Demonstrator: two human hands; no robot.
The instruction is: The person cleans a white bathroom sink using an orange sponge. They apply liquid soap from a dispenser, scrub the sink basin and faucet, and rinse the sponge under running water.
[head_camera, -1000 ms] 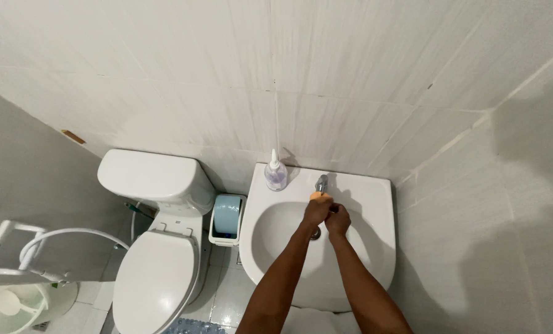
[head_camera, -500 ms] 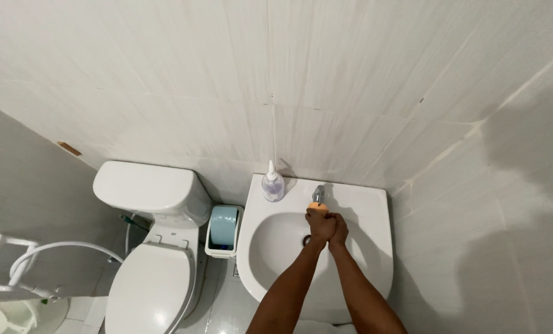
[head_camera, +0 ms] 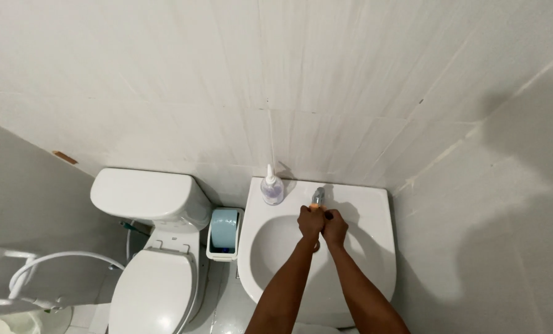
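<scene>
Both hands pressed together over white sink [head_camera: 375, 247] basin, just below metal faucet [head_camera: 318, 197] at back rim. Left hand [head_camera: 310, 221] curled, small orange thing at fingertips; whether gripped, cannot tell. Right hand [head_camera: 335, 227] curled against left, holding nothing visible. Soap dispenser bottle [head_camera: 272, 187] stands on sink's back-left corner. Small bin [head_camera: 224, 232] between sink and toilet [head_camera: 153, 260]. Hose [head_camera: 54, 263] loops far left.

White tiled walls [head_camera: 350, 74] surround a closed white toilet [head_camera: 156, 291].
</scene>
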